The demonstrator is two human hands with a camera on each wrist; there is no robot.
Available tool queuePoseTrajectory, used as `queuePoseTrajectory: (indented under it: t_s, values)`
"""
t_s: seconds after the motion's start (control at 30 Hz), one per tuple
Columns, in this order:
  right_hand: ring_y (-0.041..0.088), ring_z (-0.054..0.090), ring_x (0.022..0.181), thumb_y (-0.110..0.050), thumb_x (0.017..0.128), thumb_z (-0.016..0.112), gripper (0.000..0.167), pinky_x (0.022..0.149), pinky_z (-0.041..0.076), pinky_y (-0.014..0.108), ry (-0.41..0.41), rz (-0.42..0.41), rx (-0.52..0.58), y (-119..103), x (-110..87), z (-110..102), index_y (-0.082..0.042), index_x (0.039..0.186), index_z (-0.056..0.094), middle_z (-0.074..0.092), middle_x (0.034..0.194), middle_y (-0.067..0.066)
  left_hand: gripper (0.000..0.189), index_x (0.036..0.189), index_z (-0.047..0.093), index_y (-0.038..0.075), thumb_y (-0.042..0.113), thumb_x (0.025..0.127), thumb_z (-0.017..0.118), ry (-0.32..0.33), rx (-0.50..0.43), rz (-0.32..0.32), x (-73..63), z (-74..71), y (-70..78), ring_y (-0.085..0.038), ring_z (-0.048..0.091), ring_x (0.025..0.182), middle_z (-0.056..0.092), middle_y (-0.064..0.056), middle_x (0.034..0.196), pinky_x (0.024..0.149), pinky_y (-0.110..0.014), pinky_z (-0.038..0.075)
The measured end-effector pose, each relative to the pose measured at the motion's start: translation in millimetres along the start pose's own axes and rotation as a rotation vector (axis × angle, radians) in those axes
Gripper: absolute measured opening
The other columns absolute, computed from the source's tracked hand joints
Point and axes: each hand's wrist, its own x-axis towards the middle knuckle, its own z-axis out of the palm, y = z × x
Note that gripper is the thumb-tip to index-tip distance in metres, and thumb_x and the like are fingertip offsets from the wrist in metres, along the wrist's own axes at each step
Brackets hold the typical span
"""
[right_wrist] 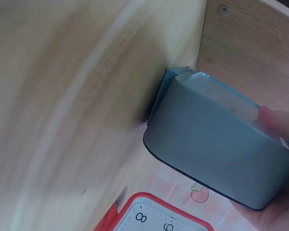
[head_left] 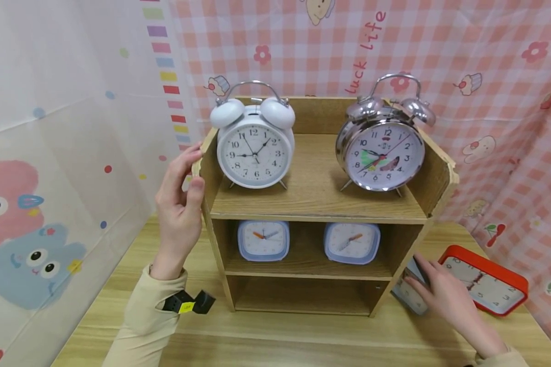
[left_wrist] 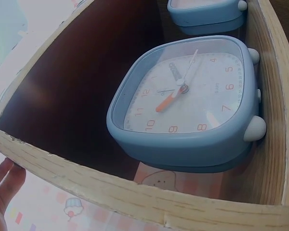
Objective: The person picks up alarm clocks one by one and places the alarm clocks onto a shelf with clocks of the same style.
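A small wooden shelf (head_left: 319, 219) holds two twin-bell alarm clocks on top, a white one (head_left: 255, 153) and a silver one (head_left: 385, 155). Two blue-framed alarm clocks (head_left: 264, 242) (left_wrist: 183, 96) stand on its middle level. My left hand (head_left: 179, 209) holds the shelf's left side panel, thumb at the front edge and fingers at the outer side. At the lower right, outside the shelf, my right hand (head_left: 445, 290) grips a grey-blue alarm clock (right_wrist: 216, 139), its thumb on the clear front. That clock is close to the table, beside the right panel.
To the right of my right hand, a red-framed clock (head_left: 486, 280) lies tilted back on the wooden table (head_left: 284, 341). The shelf's bottom level (head_left: 303, 295) shows bare wood. A pink checked cloth (head_left: 321, 51) hangs close behind the shelf.
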Motion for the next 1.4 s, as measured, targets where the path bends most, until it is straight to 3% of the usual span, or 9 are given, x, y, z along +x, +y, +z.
queuePoseTrajectory:
  t_s: [0.27,0.47,0.67,0.8,1.1,1.23,1.4]
  values:
    - [0.044,0.071,0.081,-0.025,0.088,0.084,0.068,0.061,0.055,0.057,0.027,-0.004,-0.022,-1.8,-17.9,-5.4,0.003,0.144,0.057,0.068,0.118,0.032,0.071,0.132,0.062,-0.008,0.057,0.104,0.056,0.000,0.009,-0.009,-0.6,-0.8,-0.4,-0.011,0.061,0.134,0.065,0.011,0.144,0.064,-0.008,0.046]
    - [0.033,0.069,0.072,-0.025,0.086,0.087,0.066,0.057,0.053,0.050,0.038,-0.019,-0.040,-2.9,-35.4,-16.9,0.003,0.140,0.061,0.071,0.113,0.025,0.071,0.132,0.062,-0.008,0.057,0.104,0.056,-0.004,0.020,-0.011,-0.9,-1.0,-0.1,-0.010,0.061,0.134,0.064,0.013,0.144,0.061,-0.008,0.043]
    - [0.031,0.070,0.080,-0.031,0.089,0.084,0.071,0.063,0.056,0.053,-0.046,0.026,-0.089,-3.3,-50.5,-35.1,0.001,0.146,0.057,0.070,0.115,0.023,0.071,0.133,0.062,-0.007,0.057,0.104,0.056,-0.001,0.018,-0.006,0.0,-0.5,-0.2,-0.011,0.061,0.134,0.065,0.012,0.144,0.064,-0.008,0.046]
    - [0.029,0.070,0.084,-0.033,0.089,0.084,0.074,0.067,0.058,0.053,-0.108,0.046,-0.115,-2.3,-59.7,-46.1,0.000,0.148,0.055,0.069,0.114,0.020,0.071,0.132,0.062,-0.009,0.057,0.104,0.056,0.000,0.005,-0.004,0.4,-0.2,-0.2,-0.012,0.061,0.134,0.065,0.012,0.144,0.059,-0.008,0.042]
    - [0.018,0.062,0.081,-0.044,0.084,0.086,0.080,0.063,0.057,0.038,-0.212,0.067,-0.217,-6.0,-77.6,-60.0,-0.001,0.146,0.056,0.069,0.115,0.011,0.070,0.133,0.062,-0.008,0.056,0.104,0.056,0.003,0.000,-0.001,0.4,-0.3,-0.4,-0.013,0.061,0.135,0.064,0.013,0.144,0.070,-0.008,0.050]
    - [0.012,0.058,0.076,-0.045,0.075,0.092,0.082,0.060,0.055,0.028,-0.181,0.021,-0.276,-10.7,-84.5,-62.3,-0.005,0.140,0.061,0.070,0.117,0.007,0.069,0.133,0.062,-0.008,0.056,0.105,0.056,0.000,0.000,-0.003,-0.1,-0.1,-0.5,-0.013,0.060,0.137,0.064,0.013,0.145,0.076,-0.008,0.053]
    - [0.008,0.057,0.076,-0.051,0.075,0.090,0.081,0.056,0.048,0.020,-0.185,-0.010,-0.318,-15.8,-90.3,-63.8,-0.011,0.141,0.063,0.070,0.123,0.004,0.069,0.133,0.062,-0.008,0.055,0.105,0.056,0.004,-0.002,-0.005,-0.8,0.4,-0.4,-0.013,0.060,0.137,0.064,0.013,0.144,0.081,-0.009,0.054]
